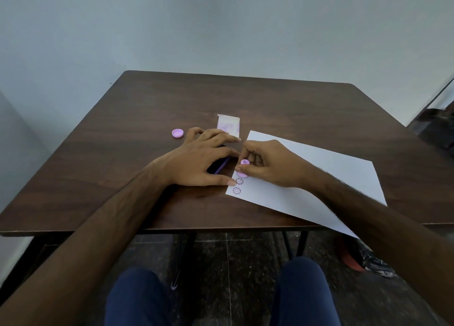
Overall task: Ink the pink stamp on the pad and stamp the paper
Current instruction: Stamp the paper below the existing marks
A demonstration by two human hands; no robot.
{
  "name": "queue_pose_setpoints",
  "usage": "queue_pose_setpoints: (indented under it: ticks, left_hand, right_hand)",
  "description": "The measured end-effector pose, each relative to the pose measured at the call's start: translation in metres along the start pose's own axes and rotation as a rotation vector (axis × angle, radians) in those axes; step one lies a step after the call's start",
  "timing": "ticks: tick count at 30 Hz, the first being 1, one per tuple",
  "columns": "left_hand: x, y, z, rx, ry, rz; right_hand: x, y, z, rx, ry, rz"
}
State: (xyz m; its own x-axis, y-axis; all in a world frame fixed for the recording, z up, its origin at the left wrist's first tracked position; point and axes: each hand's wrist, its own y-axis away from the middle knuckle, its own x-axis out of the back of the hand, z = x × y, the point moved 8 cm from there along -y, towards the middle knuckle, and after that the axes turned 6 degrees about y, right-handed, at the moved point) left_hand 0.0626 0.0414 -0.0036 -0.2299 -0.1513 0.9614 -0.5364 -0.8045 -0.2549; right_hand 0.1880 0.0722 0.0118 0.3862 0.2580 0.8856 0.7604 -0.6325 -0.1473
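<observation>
A white sheet of paper [319, 178] lies on the dark wooden table [147, 109], its near corner past the table's front edge. My right hand [267, 163] pinches the small pink stamp [243, 168] and presses it onto the paper near its left edge. Two flower-shaped smiley prints [237, 186] sit just below the stamp. My left hand [204, 158] lies flat on the table, fingers spread, covering the dark ink pad [219, 168], of which only an edge shows. Its thumb tip touches the paper's left edge.
A pink round cap [177, 133] lies on the table left of my left hand. A small white box with pink print [228, 125] lies behind my hands. Below the table are my knees and a dark tiled floor.
</observation>
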Motion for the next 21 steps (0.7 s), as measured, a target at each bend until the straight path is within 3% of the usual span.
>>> queue_pose_setpoints:
  ticks: [13, 21]
  left_hand:
    - [-0.003, -0.001, -0.001, -0.004, 0.002, -0.012]
    - [-0.003, 0.001, -0.002, -0.013, 0.051, -0.004]
  right_hand:
    - [0.0, 0.004, -0.006, 0.07, 0.13, 0.064]
    - [0.0, 0.012, -0.009, 0.083, 0.066, 0.142]
